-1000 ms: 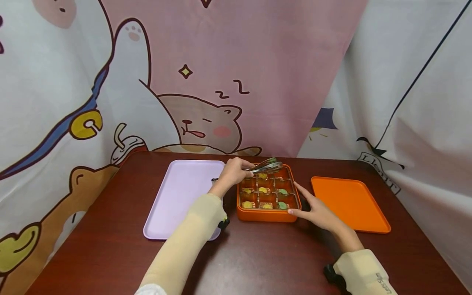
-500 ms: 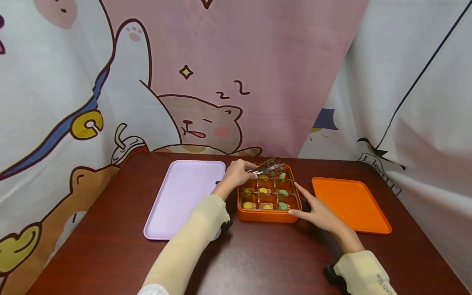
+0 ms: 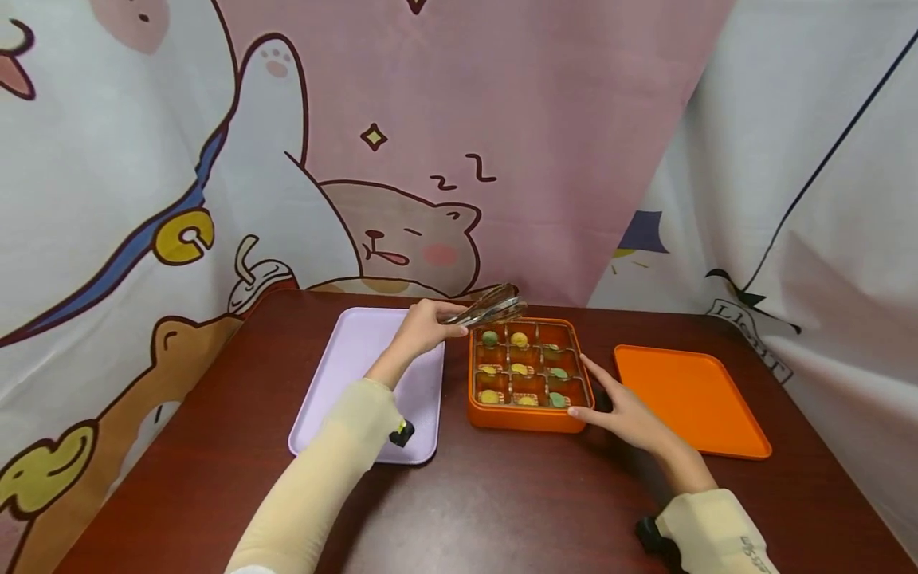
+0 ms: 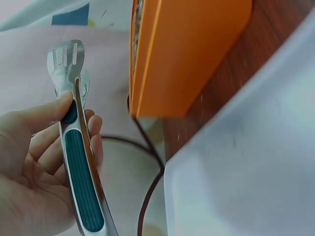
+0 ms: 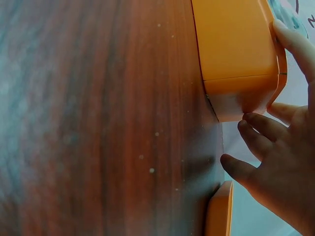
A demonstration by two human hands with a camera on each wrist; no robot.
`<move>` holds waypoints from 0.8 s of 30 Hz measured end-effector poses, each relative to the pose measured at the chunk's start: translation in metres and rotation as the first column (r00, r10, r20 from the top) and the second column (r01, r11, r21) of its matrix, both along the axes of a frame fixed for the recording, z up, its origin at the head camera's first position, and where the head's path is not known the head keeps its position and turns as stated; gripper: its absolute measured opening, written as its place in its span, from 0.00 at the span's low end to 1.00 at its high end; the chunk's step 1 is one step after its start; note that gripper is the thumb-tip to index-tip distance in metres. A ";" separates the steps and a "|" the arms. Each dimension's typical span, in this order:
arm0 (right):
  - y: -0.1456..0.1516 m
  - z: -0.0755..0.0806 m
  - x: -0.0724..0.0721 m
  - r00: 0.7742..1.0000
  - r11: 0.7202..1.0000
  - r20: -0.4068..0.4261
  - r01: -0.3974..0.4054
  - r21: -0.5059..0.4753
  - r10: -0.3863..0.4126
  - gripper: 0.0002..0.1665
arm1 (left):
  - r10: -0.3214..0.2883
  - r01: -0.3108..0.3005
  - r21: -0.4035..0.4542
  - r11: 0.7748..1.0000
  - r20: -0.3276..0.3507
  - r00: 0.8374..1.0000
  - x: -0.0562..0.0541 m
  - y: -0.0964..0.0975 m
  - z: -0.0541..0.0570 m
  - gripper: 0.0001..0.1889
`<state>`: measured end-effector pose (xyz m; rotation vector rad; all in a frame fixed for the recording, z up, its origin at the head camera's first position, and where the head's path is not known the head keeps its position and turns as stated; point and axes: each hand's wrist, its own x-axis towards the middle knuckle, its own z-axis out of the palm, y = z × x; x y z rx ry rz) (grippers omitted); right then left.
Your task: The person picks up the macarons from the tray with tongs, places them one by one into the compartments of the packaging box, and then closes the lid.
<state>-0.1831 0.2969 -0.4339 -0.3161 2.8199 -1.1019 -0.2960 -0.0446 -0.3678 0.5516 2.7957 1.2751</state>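
My left hand (image 3: pixel 423 328) grips metal tongs (image 3: pixel 495 305) with green handle inserts, thumb on one arm and fingers behind the other. The tongs' slotted heads (image 4: pixel 65 59) hold nothing visible; in the head view they hover over the back left corner of the orange box (image 3: pixel 527 419). Several compartments divide that box, with small yellow and green pieces inside, among them a green piece (image 3: pixel 490 338) at back left and a yellow piece (image 3: pixel 519 340) beside it. My right hand (image 3: pixel 631 410) rests at the box's right side, thumb at the front corner of the rim, fingers loosely extended along the wall.
A lilac tray (image 3: pixel 340 367) lies left of the box, partly under my left forearm. To the right, an orange tray (image 3: pixel 688 399) lies flat on the dark wooden table (image 3: pixel 495 494). A printed curtain (image 3: pixel 545 159) hangs behind the table.
My left hand has lifted the tongs out from over the back compartments and moved left, uncovering the back row. The right hand stays at the box, and the head view has shifted slightly.
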 end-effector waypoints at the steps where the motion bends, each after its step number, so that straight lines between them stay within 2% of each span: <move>1: 0.000 0.000 0.000 1.000 1.000 0.001 -0.002 -0.001 0.002 0.57 | 0.006 -0.006 0.005 1.000 -0.004 1.000 0.000 -0.008 0.001 0.22; 7: 0.000 -0.001 -0.001 1.000 1.000 0.003 -0.013 -0.019 0.013 0.57 | 0.060 -0.061 0.036 0.998 0.013 0.998 0.007 -0.055 0.007 0.23; 12: 0.002 0.001 -0.002 1.000 1.000 -0.006 -0.018 -0.009 0.017 0.57 | 0.132 -0.133 0.009 0.991 0.028 0.991 0.016 -0.095 0.008 0.25; 17: 0.002 0.003 -0.001 1.000 1.000 -0.005 -0.016 0.006 0.016 0.57 | 0.212 -0.213 -0.003 0.977 0.047 0.976 0.025 -0.135 0.000 0.26; 24: 0.001 0.002 -0.001 1.000 1.000 0.000 -0.013 0.012 0.013 0.57 | 0.308 -0.307 -0.009 0.952 0.044 0.951 0.036 -0.181 -0.021 0.24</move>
